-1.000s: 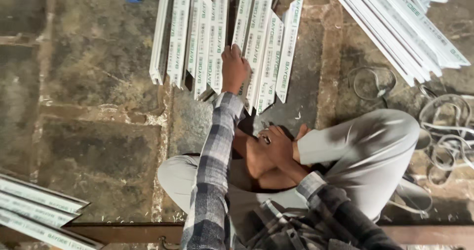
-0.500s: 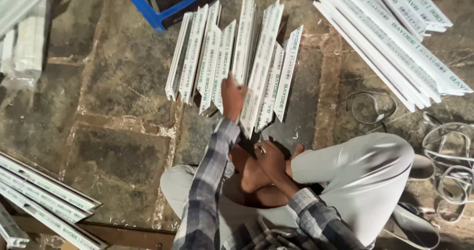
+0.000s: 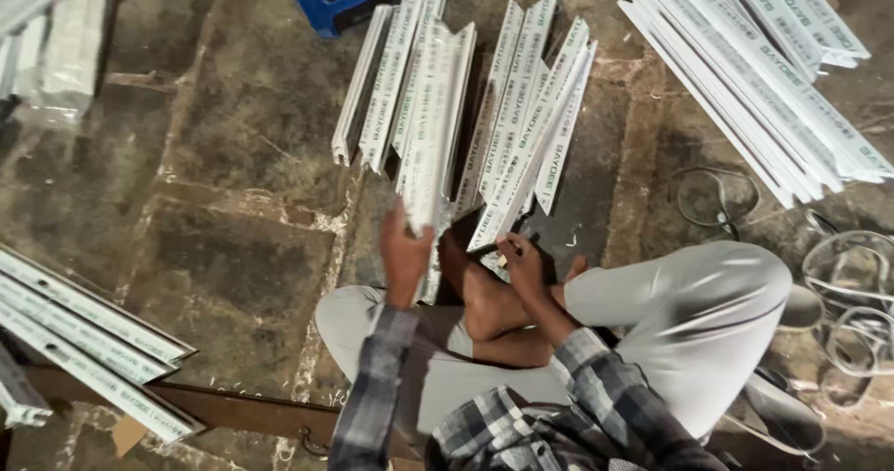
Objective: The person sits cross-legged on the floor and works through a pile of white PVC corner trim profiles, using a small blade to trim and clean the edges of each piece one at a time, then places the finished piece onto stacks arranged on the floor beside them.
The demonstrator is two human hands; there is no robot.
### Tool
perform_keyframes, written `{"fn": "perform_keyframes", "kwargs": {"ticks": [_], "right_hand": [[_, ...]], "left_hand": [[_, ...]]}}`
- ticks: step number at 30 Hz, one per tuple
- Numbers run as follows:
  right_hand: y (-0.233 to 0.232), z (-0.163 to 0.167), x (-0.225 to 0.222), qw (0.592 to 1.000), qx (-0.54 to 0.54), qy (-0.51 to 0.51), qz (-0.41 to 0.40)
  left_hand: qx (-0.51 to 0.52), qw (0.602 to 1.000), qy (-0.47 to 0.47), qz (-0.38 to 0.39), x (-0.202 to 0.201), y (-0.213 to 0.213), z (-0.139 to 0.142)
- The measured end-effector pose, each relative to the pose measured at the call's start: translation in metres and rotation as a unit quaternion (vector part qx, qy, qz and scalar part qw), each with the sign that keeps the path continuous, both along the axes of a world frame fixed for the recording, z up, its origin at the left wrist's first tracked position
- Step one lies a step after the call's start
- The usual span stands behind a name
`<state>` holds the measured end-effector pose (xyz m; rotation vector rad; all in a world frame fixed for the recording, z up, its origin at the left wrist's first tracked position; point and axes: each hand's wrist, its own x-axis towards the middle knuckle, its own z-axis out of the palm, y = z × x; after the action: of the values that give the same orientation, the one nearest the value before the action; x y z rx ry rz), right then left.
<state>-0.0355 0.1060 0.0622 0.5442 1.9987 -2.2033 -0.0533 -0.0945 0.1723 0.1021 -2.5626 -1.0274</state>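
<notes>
I sit cross-legged on a stone floor, facing a row of short white plastic profile strips (image 3: 521,108) that lie side by side. My left hand (image 3: 405,259) grips the near end of one white strip (image 3: 426,145). That strip is lifted above the row and blurred by motion. My right hand (image 3: 523,264) is just over my bare feet, fingers closed on the near end of another strip (image 3: 535,168) that slants across the row. Both arms wear plaid sleeves.
A blue crate (image 3: 358,10) stands behind the row. Longer white strips are piled at the upper right (image 3: 773,80) and lower left (image 3: 84,341). Loops of pale cord (image 3: 852,289) lie at the right. A brown wooden board (image 3: 242,408) runs along the near left.
My left hand, which lay on the row, has picked up one strip and drawn it toward me. My right hand has left my lap and reached forward to a strip's end.
</notes>
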Motion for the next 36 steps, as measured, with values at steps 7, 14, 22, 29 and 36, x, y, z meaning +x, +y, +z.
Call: {"fn": "perform_keyframes", "kwargs": {"ticks": [7, 14, 22, 29, 36], "right_hand": [[-0.026, -0.007, -0.019, 0.967, -0.207, -0.113, -0.098], [-0.026, -0.016, -0.019, 0.904, -0.387, -0.174, -0.052], [-0.008, -0.063, -0.003, 0.938, -0.327, -0.108, 0.033], [0.029, -0.067, 0.039, 0.9, -0.432, 0.01, 0.049], [0.032, -0.036, 0.067, 0.992, -0.042, -0.017, 0.121]], "left_hand": [[-0.087, 0.992, -0.074, 0.055, 0.117, -0.082, 0.075], [0.059, 0.936, -0.29, 0.192, 0.272, -0.097, 0.022], [0.219, 0.901, -0.313, 0.205, 0.36, -0.094, 0.023], [-0.065, 0.901, -0.424, 0.057, 0.309, -0.118, 0.051], [0.022, 0.992, -0.127, -0.002, 0.144, -0.115, 0.023]]}}
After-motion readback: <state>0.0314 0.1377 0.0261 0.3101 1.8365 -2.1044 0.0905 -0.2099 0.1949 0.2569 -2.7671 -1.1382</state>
